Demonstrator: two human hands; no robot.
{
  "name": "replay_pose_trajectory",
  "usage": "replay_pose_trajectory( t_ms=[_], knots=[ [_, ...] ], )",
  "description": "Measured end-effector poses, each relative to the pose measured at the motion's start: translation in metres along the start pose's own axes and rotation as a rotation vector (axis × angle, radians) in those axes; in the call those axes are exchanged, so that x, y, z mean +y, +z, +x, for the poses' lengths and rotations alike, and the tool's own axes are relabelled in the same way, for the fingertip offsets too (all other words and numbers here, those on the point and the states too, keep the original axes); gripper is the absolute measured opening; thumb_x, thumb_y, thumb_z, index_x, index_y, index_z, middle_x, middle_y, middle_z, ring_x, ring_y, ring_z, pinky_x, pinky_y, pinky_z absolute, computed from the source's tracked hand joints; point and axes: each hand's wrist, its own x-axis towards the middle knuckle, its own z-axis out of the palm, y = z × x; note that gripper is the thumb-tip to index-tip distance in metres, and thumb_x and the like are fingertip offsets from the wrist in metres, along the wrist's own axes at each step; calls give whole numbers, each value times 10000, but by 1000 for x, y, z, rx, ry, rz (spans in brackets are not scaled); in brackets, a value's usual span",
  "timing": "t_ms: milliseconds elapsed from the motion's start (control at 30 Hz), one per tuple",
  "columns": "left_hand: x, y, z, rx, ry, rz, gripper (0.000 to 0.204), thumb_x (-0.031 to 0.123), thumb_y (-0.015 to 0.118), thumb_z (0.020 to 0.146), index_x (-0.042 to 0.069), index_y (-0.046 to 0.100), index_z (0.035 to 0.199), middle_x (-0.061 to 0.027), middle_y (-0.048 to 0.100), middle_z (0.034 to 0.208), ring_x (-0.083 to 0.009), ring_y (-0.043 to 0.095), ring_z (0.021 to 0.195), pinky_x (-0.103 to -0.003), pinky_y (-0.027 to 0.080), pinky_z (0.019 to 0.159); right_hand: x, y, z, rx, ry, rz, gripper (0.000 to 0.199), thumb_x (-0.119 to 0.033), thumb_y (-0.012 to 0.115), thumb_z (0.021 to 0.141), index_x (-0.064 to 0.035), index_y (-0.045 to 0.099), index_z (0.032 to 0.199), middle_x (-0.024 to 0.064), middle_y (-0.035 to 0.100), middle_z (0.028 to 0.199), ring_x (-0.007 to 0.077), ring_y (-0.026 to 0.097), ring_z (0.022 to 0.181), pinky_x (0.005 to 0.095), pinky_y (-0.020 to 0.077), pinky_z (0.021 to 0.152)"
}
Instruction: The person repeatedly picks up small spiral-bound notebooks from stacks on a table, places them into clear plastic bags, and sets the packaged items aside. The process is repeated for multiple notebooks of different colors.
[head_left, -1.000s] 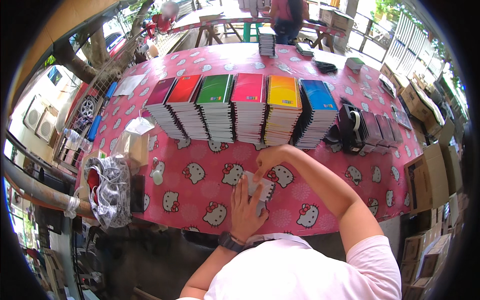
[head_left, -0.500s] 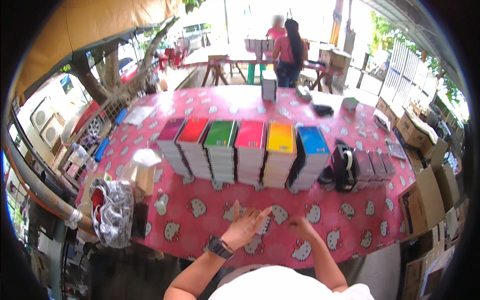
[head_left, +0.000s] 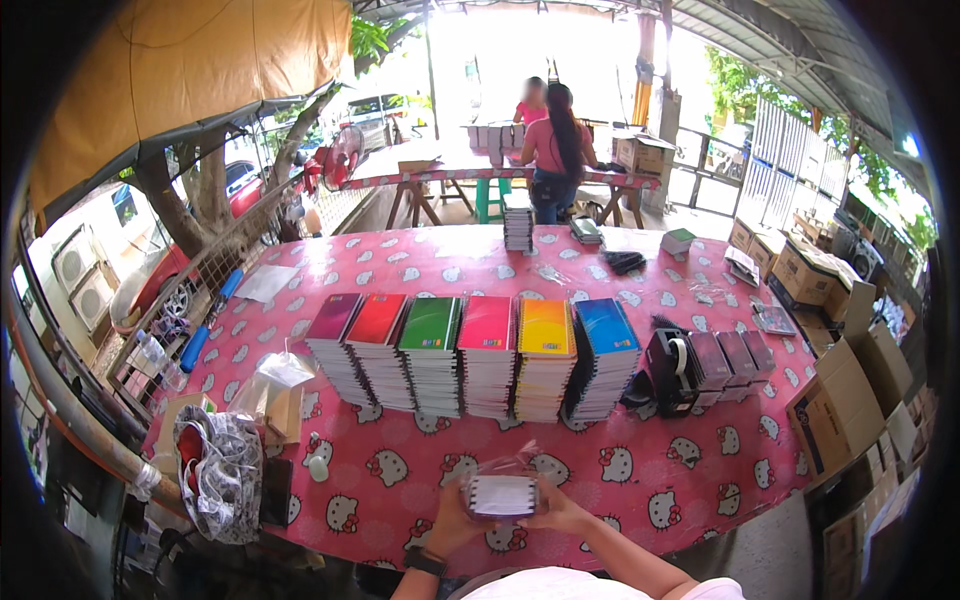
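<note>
Pink-covered desk [head_left: 345,440] across the frame. At lower centre, left to right: left grip [head_left: 452,516], closed on one side of a white-paged, black-coiled notebook bundle [head_left: 503,496]; loose clear film [head_left: 508,461] beyond the top edge; right grip [head_left: 553,510], closed on the opposite side. Probably light, stiff across the pages, springy at the coils; likely slippery in the film. Best held by both side edges, without crushing the coils.

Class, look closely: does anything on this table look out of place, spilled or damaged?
Nothing looks spilled or damaged; the six stacks stand in a row, and the left hand and right hand hold a pad. Slightly odd: the paper, askew on the left of the table, apart from the stacks.
</note>
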Motion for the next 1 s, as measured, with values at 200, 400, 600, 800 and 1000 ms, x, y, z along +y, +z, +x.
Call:
replay_pose_trajectory(
  t_ms=[200,400,600,800,1000],
  knots=[
    [38,0,-1,-54,-87,-290,711,96,843,579,40,414,1144,-99,516,1112,-192,534,1012,-332,461,852,-13,12,21,-71,-83,107,604,-169,680,776,-46,406,1300,81,491,1259,164,452,1139,310,342,986],
    [53,-43,26,-80,136,-412,786,131,822,630,51,367,1266,-103,457,1264,-208,467,1145,-364,362,975,-43,-25,30,-98,-155,-47,826,-371,704,774,-121,260,1423,115,396,1363,194,383,1234,329,304,1016],
    [13,-26,-3,-272,-52,-303,1159,181,851,587,106,66,1435,-95,216,1431,-228,193,1351,-398,206,1088,25,-20,-2,-110,-57,-313,1054,-292,776,696,-59,73,1446,149,184,1476,254,207,1348,371,168,1098],
    [24,20,-9,-95,-103,-486,1156,135,832,607,154,16,1426,-94,285,1399,-239,218,1336,-429,207,1090,6,1,16,-52,4,-196,1014,-139,778,695,-49,85,1431,127,280,1412,216,259,1308,369,203,1084],
    [80,0,13,83,399,486,571,182,758,696,144,494,1201,-112,400,1345,-268,263,1322,-497,125,1091,-31,-24,-14,227,-73,-463,565,-204,763,705,-63,502,1185,106,511,1173,209,453,1102,354,352,952]
  ],
)
